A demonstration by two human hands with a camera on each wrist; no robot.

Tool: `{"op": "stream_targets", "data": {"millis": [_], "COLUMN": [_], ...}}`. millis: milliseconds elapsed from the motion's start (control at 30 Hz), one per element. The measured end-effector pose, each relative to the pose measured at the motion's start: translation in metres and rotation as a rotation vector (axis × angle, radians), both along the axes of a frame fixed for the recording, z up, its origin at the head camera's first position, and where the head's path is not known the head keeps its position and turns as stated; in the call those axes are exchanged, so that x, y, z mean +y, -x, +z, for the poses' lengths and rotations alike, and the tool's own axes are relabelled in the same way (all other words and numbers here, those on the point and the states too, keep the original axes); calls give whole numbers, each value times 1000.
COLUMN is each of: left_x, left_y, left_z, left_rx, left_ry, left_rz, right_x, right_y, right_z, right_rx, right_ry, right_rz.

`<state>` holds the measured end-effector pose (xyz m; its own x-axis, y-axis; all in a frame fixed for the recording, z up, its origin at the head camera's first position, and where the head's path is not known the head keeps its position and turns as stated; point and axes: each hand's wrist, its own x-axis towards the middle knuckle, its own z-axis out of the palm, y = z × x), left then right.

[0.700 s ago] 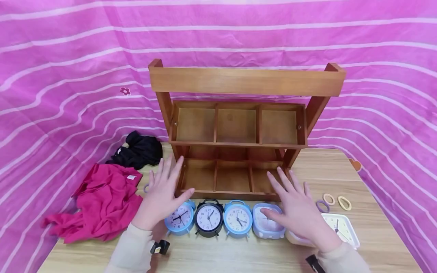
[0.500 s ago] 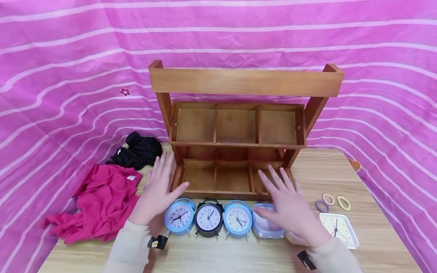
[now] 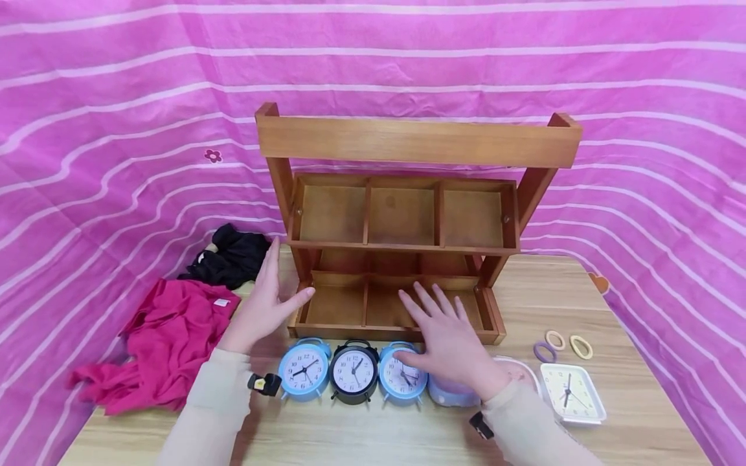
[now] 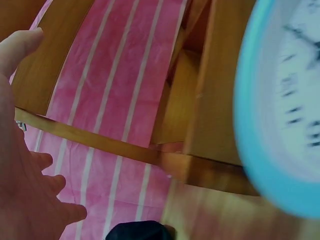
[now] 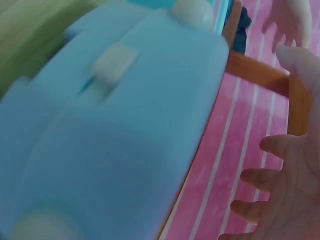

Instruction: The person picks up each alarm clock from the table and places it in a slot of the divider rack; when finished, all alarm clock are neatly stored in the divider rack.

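Note:
My left hand [image 3: 263, 310] hovers with spread fingers beside the left end of the wooden shelf [image 3: 396, 333], just behind a blue alarm clock [image 3: 304, 371]. Over the right part of the clock row is my right hand [image 3: 451, 346], its fingers outstretched and holding nothing. Beneath it, a second blue alarm clock [image 3: 402, 382] and a bluish rounded clock [image 3: 451, 395] are partly covered. A black alarm clock [image 3: 353, 372] stands between the two blue ones. A pinkish round-edged clock [image 3: 519, 369] lies partly behind the right wrist. In the left wrist view, a blue clock rim [image 4: 247, 115] looms close.
A white square clock [image 3: 573, 393] lies at the right, below purple [image 3: 544, 352] and cream [image 3: 581, 347] hair ties. Magenta cloth [image 3: 175, 343] and black cloth [image 3: 233, 255] are heaped at the left. A striped pink curtain [image 3: 408, 65] surrounds the table [image 3: 373, 433].
My right hand has moved left, from the right-hand clocks toward the second blue one. The left hand has shifted slightly left and turned more edge-on. The clocks stay in place.

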<state>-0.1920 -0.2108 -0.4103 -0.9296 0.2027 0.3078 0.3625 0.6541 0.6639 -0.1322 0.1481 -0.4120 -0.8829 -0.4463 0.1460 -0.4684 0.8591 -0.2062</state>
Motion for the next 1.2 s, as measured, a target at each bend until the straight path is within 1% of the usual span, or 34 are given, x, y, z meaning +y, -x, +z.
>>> {"op": "stream_targets", "data": {"millis": [133,233,367,433,533,633,767,900,1067,1200], "left_x": [-4,-5,-7,-6,-5,-6,-7,-8,-4,-1], "left_y": [13,23,33,39,46,52,58,60,64,66], "left_z": [11,17,22,22,25,29,32,33,34,34], "left_rx": [-10,-9,-9,-7,-2,8,29,23,-31,-44], "left_ry": [-65,-93,-93,-114,-162,-172,-144,-161,-197,-199], "left_rz": [-20,-21,-16,-27,-57,-82,-83,-87,-91,-91], "right_x": [-19,-33,-49,-54,-64,-76,-95,-117,-137,-146], "right_y": [4,9,18,21,25,26,23,19,17,15], "right_z": [5,9,6,2,1,2,7,11,9,4], "right_rx": [-43,-74,-131,-166,-203,-203,-188,-176,-144,-115], "right_ry": [-25,-2,76,89,93,64,-12,-84,-148,-195], "right_rz": [63,129,228,260,309,360,424,469,484,470]}}
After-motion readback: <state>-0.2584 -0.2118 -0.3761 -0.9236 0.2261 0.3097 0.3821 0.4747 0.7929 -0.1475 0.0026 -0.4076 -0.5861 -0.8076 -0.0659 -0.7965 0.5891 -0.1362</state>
